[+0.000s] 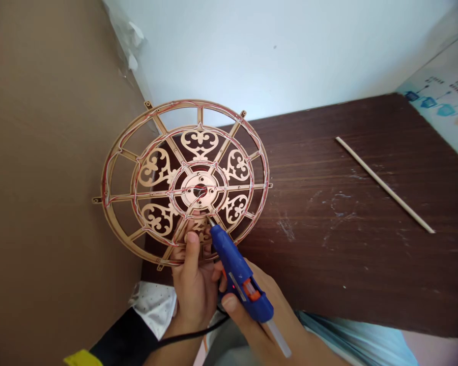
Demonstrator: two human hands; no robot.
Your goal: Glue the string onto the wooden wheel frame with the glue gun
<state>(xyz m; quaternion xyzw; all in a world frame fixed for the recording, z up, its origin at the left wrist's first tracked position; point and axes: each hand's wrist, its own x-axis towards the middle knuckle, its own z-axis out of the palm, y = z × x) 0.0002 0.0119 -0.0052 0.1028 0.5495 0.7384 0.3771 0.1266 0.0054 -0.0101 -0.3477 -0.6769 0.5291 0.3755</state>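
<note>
A round gold openwork frame [199, 175] with scroll ornaments is held up at a tilt above the table. Thin red and white wires run along its rings and spokes, and several wire ends show in the hub's centre hole. My left hand [194, 277] grips the lower rim, thumb in front and fingers behind. Wrapped around a blue hot glue gun [240, 277] is my right hand [248, 305], partly hidden by it. The gun's nozzle points at the inner ring just below the hub; I cannot tell if it touches. A clear glue stick [279, 338] sticks out of its back.
A dark brown wooden table [313, 264] bears whitish scratch-like marks and a thin pale stick [385, 185] on the right. A brown panel [49, 152] stands on the left, a white wall [282, 56] behind. A black cord [193, 335] crosses my left forearm.
</note>
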